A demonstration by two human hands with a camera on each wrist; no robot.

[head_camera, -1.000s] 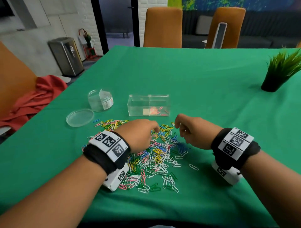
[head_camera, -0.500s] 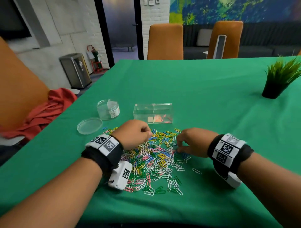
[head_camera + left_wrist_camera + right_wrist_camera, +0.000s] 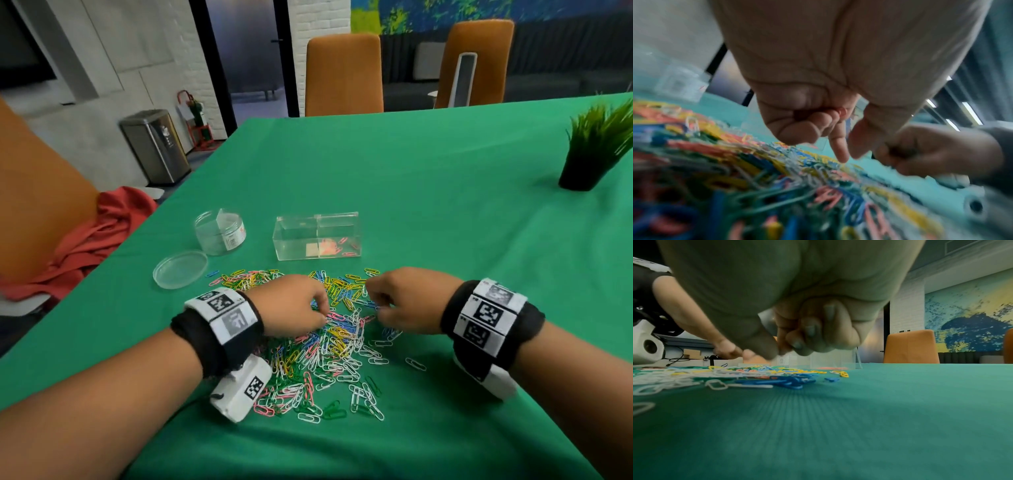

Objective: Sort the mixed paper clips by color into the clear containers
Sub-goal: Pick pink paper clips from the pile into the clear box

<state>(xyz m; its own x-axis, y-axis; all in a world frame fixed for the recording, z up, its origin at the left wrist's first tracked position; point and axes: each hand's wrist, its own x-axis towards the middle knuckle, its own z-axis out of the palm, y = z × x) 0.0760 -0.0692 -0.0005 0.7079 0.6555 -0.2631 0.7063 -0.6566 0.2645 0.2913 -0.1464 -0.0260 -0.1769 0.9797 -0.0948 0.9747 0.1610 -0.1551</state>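
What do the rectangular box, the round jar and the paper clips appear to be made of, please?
The rectangular box looks like clear rigid plastic, perhaps acrylic: see-through walls, sharp glossy edges. The round jar seems clear plastic too, glossy, with a paper label. The paper clips look like wire with a smooth coloured coating; the wire itself cannot be seen.

Tablecloth (image 3: 428, 205) – matt ribbed cloth; rectangular box (image 3: 317, 236) – clear glossy plastic.
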